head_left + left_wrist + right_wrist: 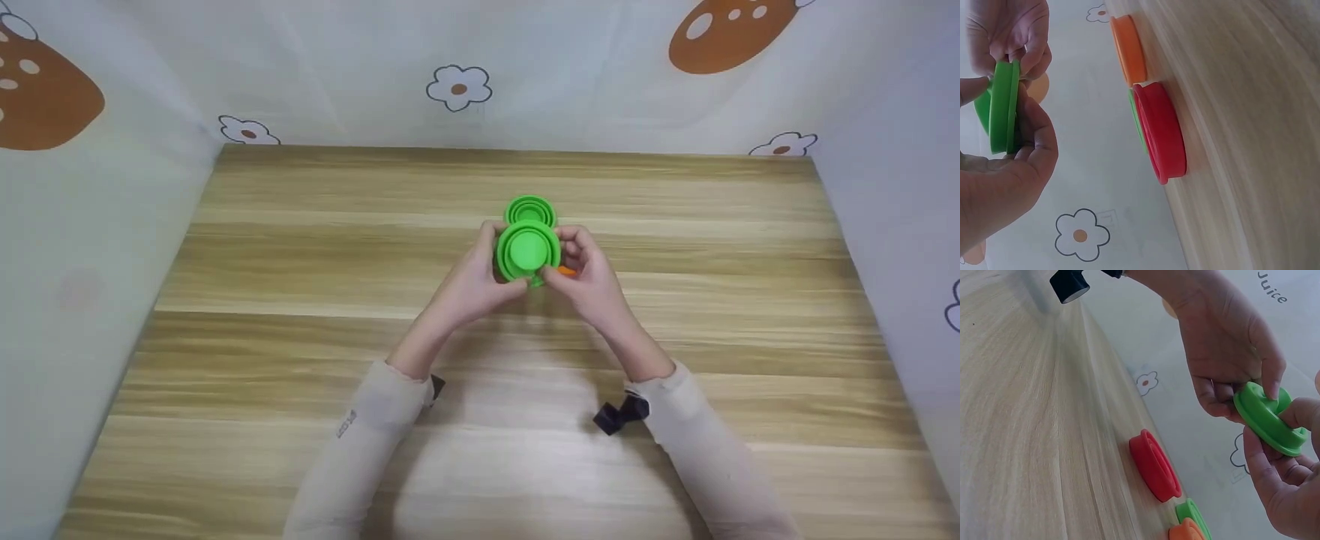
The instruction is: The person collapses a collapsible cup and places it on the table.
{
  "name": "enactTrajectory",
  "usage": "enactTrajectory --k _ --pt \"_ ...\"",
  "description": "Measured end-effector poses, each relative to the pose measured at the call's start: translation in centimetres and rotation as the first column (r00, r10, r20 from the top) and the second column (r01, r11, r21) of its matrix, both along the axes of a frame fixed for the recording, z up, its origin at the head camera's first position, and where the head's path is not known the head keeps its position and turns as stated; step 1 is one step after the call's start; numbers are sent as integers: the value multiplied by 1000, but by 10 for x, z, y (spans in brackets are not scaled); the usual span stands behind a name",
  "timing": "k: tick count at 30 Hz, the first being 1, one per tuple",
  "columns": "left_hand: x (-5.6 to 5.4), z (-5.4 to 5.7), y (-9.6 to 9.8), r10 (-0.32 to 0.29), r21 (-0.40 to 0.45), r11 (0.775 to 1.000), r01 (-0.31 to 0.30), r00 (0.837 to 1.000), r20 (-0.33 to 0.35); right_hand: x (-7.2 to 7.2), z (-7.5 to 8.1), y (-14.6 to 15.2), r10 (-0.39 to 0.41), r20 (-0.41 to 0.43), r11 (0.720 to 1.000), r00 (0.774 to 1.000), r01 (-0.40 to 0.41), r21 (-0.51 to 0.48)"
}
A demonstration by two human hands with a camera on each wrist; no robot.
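Observation:
Both hands hold one round green collapsible cup, folded flat into stepped rings, up above the table. My left hand grips its left side, thumb at the near rim. My right hand pinches the right side, its thumb on the near part of the rings. In the right wrist view, thumbs from both hands press on the cup's face while fingers support it from beneath. Behind it in the head view lies a second green cup, also folded. A red cup stands on the table, hidden in the head view.
An orange cup sits beside the red one on the table; only a sliver shows by the right hand from above. The wood-grain table meets a patterned white curtain at its back and sides. Black devices are strapped at the wrists.

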State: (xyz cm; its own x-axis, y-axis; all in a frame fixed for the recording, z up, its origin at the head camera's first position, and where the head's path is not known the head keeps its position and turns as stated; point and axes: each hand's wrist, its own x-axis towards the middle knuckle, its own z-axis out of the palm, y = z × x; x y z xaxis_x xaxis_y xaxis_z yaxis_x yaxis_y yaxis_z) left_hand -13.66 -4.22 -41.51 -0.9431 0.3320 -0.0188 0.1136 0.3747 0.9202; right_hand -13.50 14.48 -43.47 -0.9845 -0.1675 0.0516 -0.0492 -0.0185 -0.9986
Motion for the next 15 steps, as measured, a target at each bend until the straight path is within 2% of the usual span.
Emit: enactTrajectory --k 15 --pt "-3 0 6 78 -17 997 -77 997 28 3 -1 -5 -39 -17 999 999 39 24"
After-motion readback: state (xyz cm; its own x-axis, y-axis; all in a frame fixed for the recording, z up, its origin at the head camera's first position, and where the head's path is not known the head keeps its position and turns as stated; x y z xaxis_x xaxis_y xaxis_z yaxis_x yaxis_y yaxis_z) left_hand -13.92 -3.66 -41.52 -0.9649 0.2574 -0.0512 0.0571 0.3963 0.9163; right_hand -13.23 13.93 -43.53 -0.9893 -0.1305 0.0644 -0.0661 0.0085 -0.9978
